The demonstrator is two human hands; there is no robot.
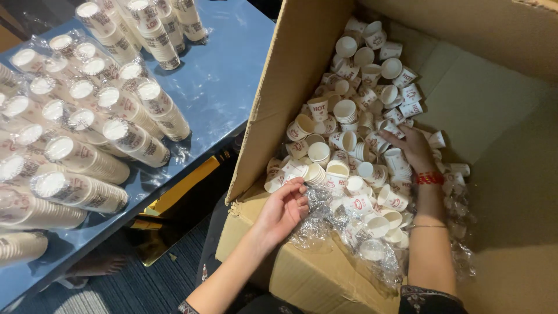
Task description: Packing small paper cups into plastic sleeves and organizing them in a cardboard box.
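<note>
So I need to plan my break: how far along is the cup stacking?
Done: many wrapped cup stacks lie on the blue table. In hand: the left hand holds a short cup stack; the right hand reaches among the loose cups. Left: a big pile of them in the cardboard box.

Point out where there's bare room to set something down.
Free: the box floor right of the loose cups, and the blue table strip between the wrapped cup stacks and the box flap. Crowded: around both hands, among cups and plastic wrap.

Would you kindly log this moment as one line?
left hand: touching loose paper cups | right hand: reaching among cups | cardboard box: open | blue table: wrapped cup stacks
</note>
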